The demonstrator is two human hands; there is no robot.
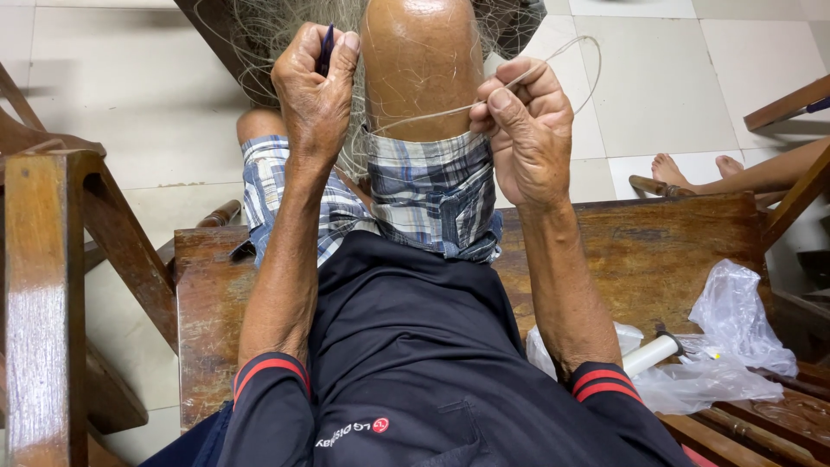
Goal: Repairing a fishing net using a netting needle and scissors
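My left hand (316,91) is raised beside my bent knee (421,60), fingers closed on a small dark blue netting needle (327,47) that pokes out above the thumb. My right hand (527,125) pinches a thin pale line (588,65) that loops up and around to the right and runs taut across the knee toward the left hand. A fine translucent fishing net (259,35) hangs behind the knee and left hand. I sit on a wooden bench (657,246) in plaid shorts and a dark shirt.
Clear plastic bags (735,333) and a white tube-shaped spool (653,353) lie on the bench at right. A wooden chair arm (43,285) stands at left. Another person's bare feet (692,169) rest on the tiled floor (657,78) at right.
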